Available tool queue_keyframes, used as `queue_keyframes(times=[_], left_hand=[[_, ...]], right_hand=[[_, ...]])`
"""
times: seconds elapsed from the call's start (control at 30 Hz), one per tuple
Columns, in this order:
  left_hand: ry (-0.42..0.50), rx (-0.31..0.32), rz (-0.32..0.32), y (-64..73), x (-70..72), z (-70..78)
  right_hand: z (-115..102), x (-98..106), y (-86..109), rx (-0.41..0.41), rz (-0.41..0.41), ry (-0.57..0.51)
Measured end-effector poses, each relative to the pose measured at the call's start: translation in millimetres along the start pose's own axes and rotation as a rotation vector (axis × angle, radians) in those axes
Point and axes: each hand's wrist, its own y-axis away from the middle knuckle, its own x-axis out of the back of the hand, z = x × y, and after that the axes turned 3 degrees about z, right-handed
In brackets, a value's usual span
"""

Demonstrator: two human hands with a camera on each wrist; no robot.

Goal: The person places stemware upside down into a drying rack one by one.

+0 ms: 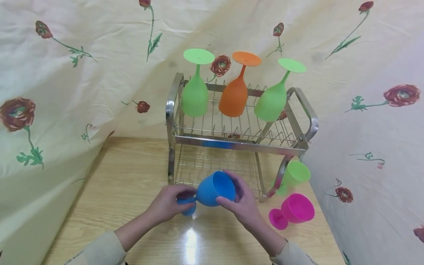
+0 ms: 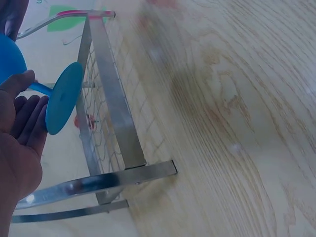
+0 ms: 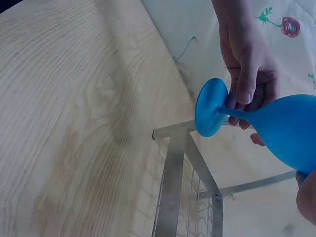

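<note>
Both hands hold one blue plastic goblet in front of the dish rack, tilted on its side with its mouth toward the right. My left hand pinches the thin stem close to the round foot. Around the bowl near the rim curl the fingers and thumb of my right hand. In the right wrist view the stem passes between the thumb and fingers of the left hand, while only a bit of the right hand shows at the edge.
Upside down on the rack's upper tier stand a green goblet, an orange goblet and another green goblet. Right of the rack are a green goblet and a pink goblet on the wooden table. Flowered cloth hangs behind.
</note>
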Motion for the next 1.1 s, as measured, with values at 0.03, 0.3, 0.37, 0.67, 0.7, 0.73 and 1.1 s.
queue_keyframes(times=[0.03, 0.3, 0.37, 0.67, 0.7, 0.73, 1.1], left_hand=[[-0.003, 0.007, -0.001, -0.4, 0.1, 0.7], [-0.016, 0.024, 0.019, -0.9, -0.3, 3.5], [-0.032, 0.018, 0.024, 0.3, 0.1, 3.0], [-0.102, -0.023, 0.031, 6.2, 10.8, 1.8], [-0.12, -0.031, 0.028, 6.2, 13.3, 1.9], [-0.138, -0.038, 0.024, 6.1, 16.0, 1.9], [-0.305, -0.091, -0.134, -0.8, 54.0, 5.5]], right_hand=[[-0.4, -0.6, -0.4, 0.006, 0.001, 0.004], [-2.7, -5.7, -1.1, -0.002, -0.018, -0.022], [-2.8, -6.4, -1.5, -0.014, -0.027, -0.03], [-2.0, -0.1, -8.1, 0.029, -0.15, -0.013], [-2.4, 2.2, -9.6, 0.05, -0.177, -0.01], [-3.0, 4.8, -11.3, 0.07, -0.205, 0.001], [-32.3, 31.4, -33.4, 0.223, -0.418, 0.569]])
